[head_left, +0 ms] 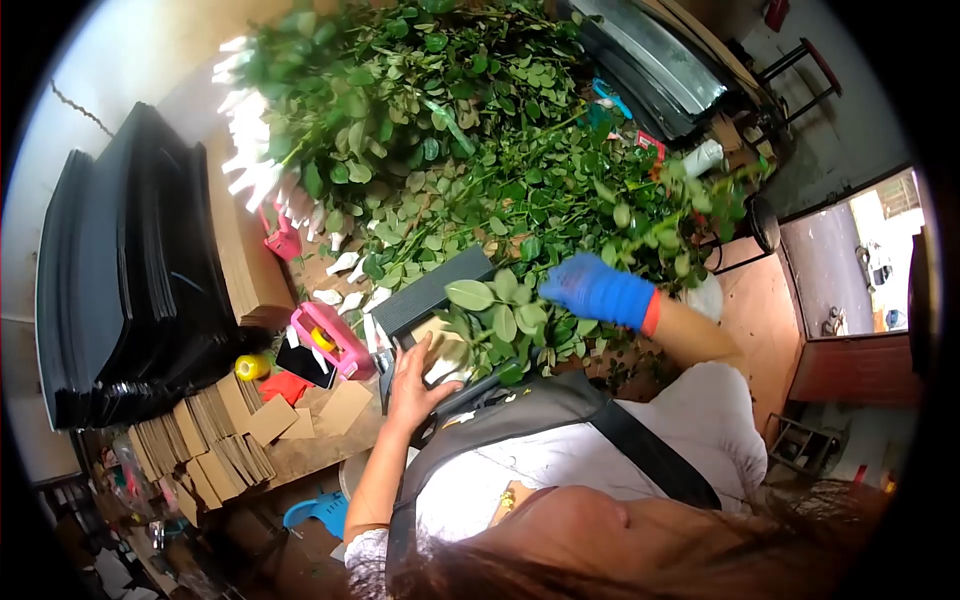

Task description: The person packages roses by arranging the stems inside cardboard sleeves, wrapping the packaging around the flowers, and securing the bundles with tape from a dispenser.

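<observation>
My left hand (408, 388), bare, cups its fingers and thumb around a pale, cream-white bundle end (447, 358) beside a dark grey block (437, 290); whether it is a wrapped flower head I cannot tell. Leafy green stems (500, 308) extend from that pale end toward my right hand (597, 290). That hand wears a blue glove with a red cuff, and its fingers are curled closed around the leafy stems, partly hidden. Behind both hands lies a large heap of cut leafy stems (550, 190), with white-sleeved ends (262, 175) at its left.
A pink tape dispenser (335, 342), a phone (303, 362), yellow tape (252, 367) and cardboard pieces (215, 455) lie left. Black sheets (140, 270) stand stacked beyond them. Blue scissors (612, 97) lie at the back. A stool (762, 225) stands at right.
</observation>
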